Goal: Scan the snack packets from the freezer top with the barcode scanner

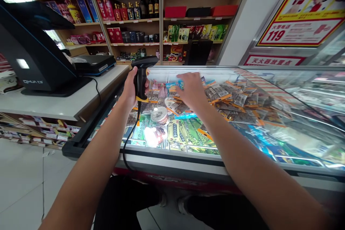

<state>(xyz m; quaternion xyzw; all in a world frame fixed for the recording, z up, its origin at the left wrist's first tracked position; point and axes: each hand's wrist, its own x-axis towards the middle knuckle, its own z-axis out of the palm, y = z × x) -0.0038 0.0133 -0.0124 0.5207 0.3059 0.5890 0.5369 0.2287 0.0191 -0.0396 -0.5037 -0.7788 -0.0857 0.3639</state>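
My left hand [130,87] is wrapped round the handle of a black and yellow barcode scanner [140,82], held upright above the chest freezer [172,160]. A black cable runs down from its base over the freezer's front edge. My right hand [192,88] hovers or rests over the freezer's far middle part, fingers stretched forward and apart, with nothing visible in them. Whether it touches the glass or the goods cannot be seen. Below lie brown packets with orange edges [238,100], green bags [188,133] and a round tub [159,115].
On the left, a white counter [48,105] carries a dark checkout terminal [40,54] and a black scale [94,64]. Shelves [134,21] of boxes, bottles and bags stand behind the freezer. A red and yellow poster [304,14] hangs at the right. Tiled floor [24,176] lies at lower left.
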